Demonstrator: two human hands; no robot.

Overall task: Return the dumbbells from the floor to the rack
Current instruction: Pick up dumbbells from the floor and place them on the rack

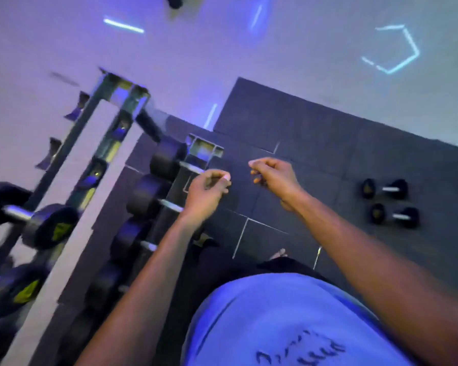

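Two small dumbbells lie side by side on the dark rubber floor tiles (315, 133) at the right, the farther dumbbell (385, 188) and the nearer dumbbell (394, 216), each with rounded black heads joined by a short shiny metal handle. The tiles are square and matte, with pale seams between them. At the left stands the rack (109, 133), built of grey metal bars, and it holds larger dumbbells with black round heads and chrome handles; some heads carry a yellow-green label whose writing is too blurred to read. The person's pale shirt (288, 326) bears dark print at the bottom that cannot be read either. The left hand (209, 188) hovers beside the rack's lower row and the right hand (273, 175) hangs over the tiles, well apart from the floor dumbbells. Both hands have loosely curled fingers and hold nothing.
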